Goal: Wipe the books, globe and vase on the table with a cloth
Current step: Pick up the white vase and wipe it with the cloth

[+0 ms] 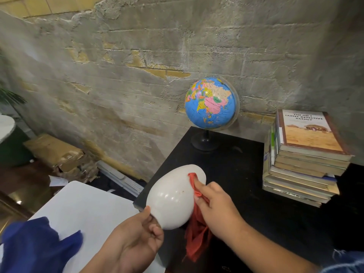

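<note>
The fingers (155, 231) of the left hand (136, 239) are clamping the vase (171, 196) by its neck, tipped above the bench (246, 184) edge, while the fingers (201, 187) of the right hand (216, 203) are bunching the cloth (197, 235) against its belly. Rolling the neck slowly should be feeding fresh glaze under the cloth (it looks slippery). Beyond the fingers, globe (210, 103) and books (303, 162) are standing on the black bench, against a rough wall (118, 75).
</note>
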Motion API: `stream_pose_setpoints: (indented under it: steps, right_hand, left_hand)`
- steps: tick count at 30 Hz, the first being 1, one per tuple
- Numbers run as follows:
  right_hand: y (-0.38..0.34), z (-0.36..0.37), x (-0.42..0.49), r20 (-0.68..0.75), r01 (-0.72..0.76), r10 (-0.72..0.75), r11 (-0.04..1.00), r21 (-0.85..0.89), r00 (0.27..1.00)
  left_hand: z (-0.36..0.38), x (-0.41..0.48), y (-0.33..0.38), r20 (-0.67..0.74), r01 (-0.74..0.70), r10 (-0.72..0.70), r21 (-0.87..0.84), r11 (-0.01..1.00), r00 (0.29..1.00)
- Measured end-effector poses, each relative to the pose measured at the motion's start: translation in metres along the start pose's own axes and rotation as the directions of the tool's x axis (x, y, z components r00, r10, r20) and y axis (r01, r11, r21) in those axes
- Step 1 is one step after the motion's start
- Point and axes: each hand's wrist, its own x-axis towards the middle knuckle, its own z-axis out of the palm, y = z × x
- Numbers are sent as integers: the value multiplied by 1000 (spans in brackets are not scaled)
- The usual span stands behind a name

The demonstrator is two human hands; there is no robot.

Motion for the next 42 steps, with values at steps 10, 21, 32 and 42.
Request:
stream_pose_setpoints:
  steps: [10,21,32,42]
  right_hand:
    - [-6,-4,-8,19,67,-66,991,-115,998]
    - [-22,-13,-15,46,177,-171,932,-316,984]
    - [-32,-13,2,113,89,-55,942,-323,992]
    - [-32,-16,0,189,45,-29,995,-85,982]
  left_hand:
    - [6,-4,-8,-9,34,-35,-125,992,999]
    - [11,-4,-12,19,4,-2,-102,995,1000]
    - [5,2,-24,8,-155,156,149,977,988]
    - [-16,21,-14,182,-455,606,826,334,775]
